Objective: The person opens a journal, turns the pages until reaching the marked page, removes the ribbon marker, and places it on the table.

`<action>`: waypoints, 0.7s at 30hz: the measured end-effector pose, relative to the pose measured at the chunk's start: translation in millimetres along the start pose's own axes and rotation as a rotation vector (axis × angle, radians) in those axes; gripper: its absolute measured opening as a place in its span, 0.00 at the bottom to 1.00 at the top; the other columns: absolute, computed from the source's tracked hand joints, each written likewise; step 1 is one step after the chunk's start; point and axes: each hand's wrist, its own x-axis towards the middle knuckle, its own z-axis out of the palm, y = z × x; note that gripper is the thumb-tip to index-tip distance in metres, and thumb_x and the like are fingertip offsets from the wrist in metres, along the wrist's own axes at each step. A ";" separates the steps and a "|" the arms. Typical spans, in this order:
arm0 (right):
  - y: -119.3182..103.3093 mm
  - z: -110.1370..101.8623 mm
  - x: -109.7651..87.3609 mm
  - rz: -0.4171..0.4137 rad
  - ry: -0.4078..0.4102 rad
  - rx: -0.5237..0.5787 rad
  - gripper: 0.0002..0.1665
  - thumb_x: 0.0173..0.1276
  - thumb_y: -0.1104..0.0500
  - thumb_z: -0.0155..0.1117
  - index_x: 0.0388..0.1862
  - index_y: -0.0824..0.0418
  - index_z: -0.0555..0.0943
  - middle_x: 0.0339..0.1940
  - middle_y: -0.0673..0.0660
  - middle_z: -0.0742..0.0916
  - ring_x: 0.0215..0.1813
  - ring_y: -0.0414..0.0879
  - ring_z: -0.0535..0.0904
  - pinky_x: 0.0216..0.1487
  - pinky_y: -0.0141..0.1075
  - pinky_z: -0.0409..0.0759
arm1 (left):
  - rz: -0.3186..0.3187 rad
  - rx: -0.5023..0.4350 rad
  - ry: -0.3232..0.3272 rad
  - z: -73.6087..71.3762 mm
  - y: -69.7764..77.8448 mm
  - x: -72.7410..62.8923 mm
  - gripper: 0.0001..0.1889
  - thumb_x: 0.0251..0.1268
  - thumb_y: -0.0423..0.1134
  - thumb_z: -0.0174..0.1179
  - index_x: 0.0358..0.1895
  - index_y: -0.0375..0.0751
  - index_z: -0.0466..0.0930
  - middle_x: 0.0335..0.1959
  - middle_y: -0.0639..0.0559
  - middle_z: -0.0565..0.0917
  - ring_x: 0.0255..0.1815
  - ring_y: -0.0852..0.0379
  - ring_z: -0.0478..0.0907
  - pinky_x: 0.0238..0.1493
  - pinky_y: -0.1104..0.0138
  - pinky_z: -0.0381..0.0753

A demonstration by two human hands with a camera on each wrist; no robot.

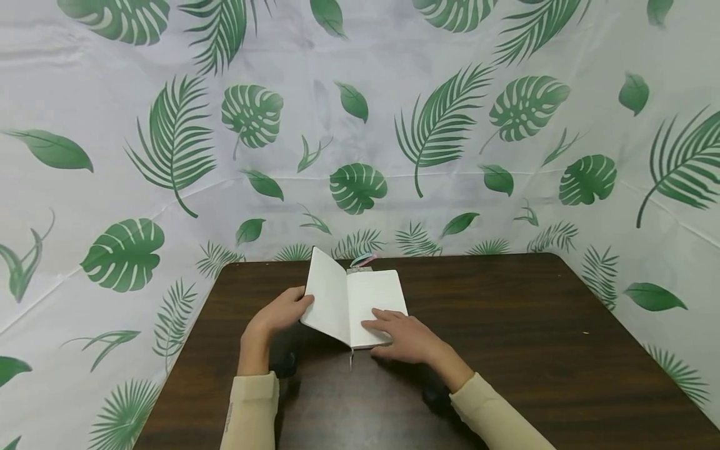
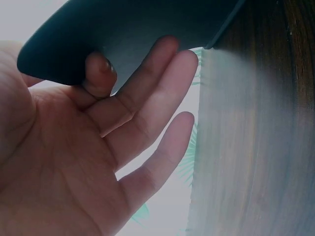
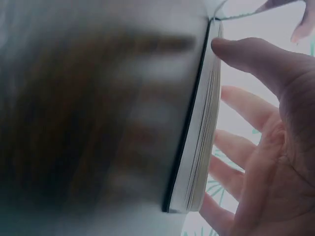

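Note:
A notebook (image 1: 375, 294) with a dark cover and white pages lies spread on the table, its left cover raised at a slant. My left hand (image 1: 284, 309) pinches the outer edge of that raised cover (image 2: 133, 29), thumb on the white inner side and index finger behind. The other left fingers reach out loosely under the dark outside, as the left wrist view shows. Over the lower right page rests my right hand (image 1: 407, 337), fingers spread. Its thumb (image 3: 231, 49) touches the page block's bottom edge (image 3: 199, 132). A thin ribbon bookmark (image 1: 351, 359) hangs below the spine.
Behind the notebook, near the table's back edge, are small blue and pink items (image 1: 364, 259) on something greyish, partly hidden. The dark wood table (image 1: 517, 350) backs onto a white leaf-print cloth (image 1: 304, 206). A tiny pale speck (image 1: 585, 332) lies at the right.

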 end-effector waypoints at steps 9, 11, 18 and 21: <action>9.8 -2.0 1.8 -0.016 0.004 0.001 0.31 0.80 0.44 0.66 0.78 0.47 0.78 0.84 0.60 0.73 0.79 0.68 0.72 0.73 0.69 0.71 | 0.000 0.001 0.006 0.3 -1.7 1.2 0.23 0.88 0.43 0.45 0.66 0.26 0.77 0.48 0.40 0.86 0.47 0.51 0.82 0.58 0.50 0.81; 10.5 -2.4 2.2 -0.014 -0.006 0.008 0.31 0.81 0.44 0.64 0.79 0.47 0.78 0.84 0.60 0.73 0.80 0.68 0.72 0.73 0.70 0.70 | -0.002 -0.004 0.005 0.3 -1.8 1.3 0.23 0.88 0.43 0.45 0.66 0.27 0.77 0.48 0.40 0.86 0.47 0.51 0.82 0.58 0.50 0.81; 7.5 -7.6 0.5 -0.025 0.003 -0.027 0.27 0.82 0.47 0.64 0.76 0.49 0.81 0.81 0.59 0.77 0.79 0.60 0.76 0.73 0.61 0.75 | 0.001 -0.005 0.003 0.0 -0.3 0.8 0.23 0.88 0.43 0.45 0.65 0.27 0.78 0.48 0.40 0.86 0.46 0.51 0.82 0.58 0.50 0.81; 5.6 -8.8 0.2 -0.043 0.030 -0.114 0.22 0.81 0.49 0.66 0.70 0.50 0.85 0.77 0.57 0.82 0.71 0.55 0.83 0.64 0.54 0.84 | 0.002 -0.010 0.002 0.3 -1.5 1.4 0.22 0.88 0.43 0.45 0.64 0.27 0.78 0.48 0.40 0.87 0.45 0.52 0.82 0.57 0.52 0.81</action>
